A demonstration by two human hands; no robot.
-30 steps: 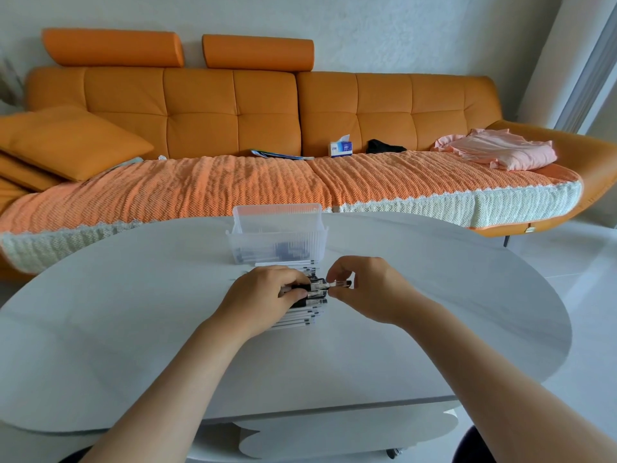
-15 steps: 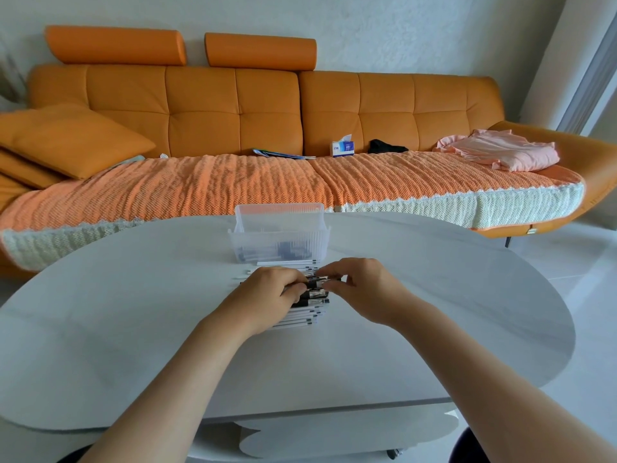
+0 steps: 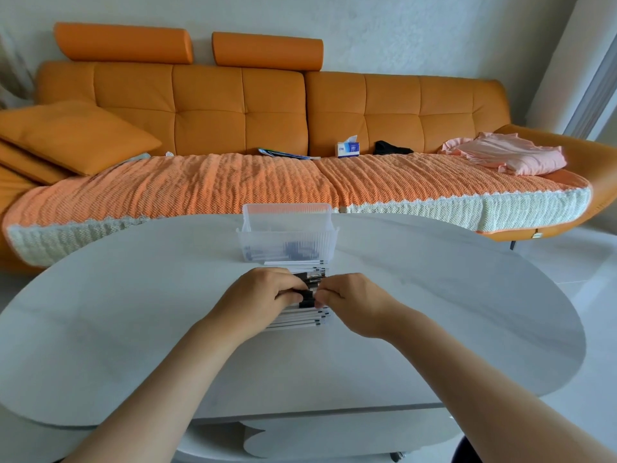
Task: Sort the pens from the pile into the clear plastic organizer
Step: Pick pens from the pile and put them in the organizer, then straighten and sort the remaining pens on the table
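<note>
Looking down from the head camera, the view took in a pale oval bench (image 3: 133, 312) with two bare forearms reaching forward over it. Both hands met at the middle of the bench, over a pile of pens (image 3: 300, 321) lying in neat rows, mostly white barrels with dark tips. The left hand (image 3: 263, 295) had its fingers curled around one end of a black pen (image 3: 309, 297), and the right hand (image 3: 350, 302) pinched the other end between thumb and fingertips, so the knuckles of both hands were almost touching. The black pen was held just above the pile. Just beyond the pile stood the clear plastic organizer (image 3: 287, 228), upright, with a few dark pens showing faintly through its ribbed front wall. Behind the bench ran a long orange sofa (image 3: 207, 105) covered by an orange knitted throw (image 3: 233, 185); on it lay a tissue box (image 3: 347, 149), a folded pink garment (image 3: 510, 155) and an orange cushion (image 3: 73, 135).
</note>
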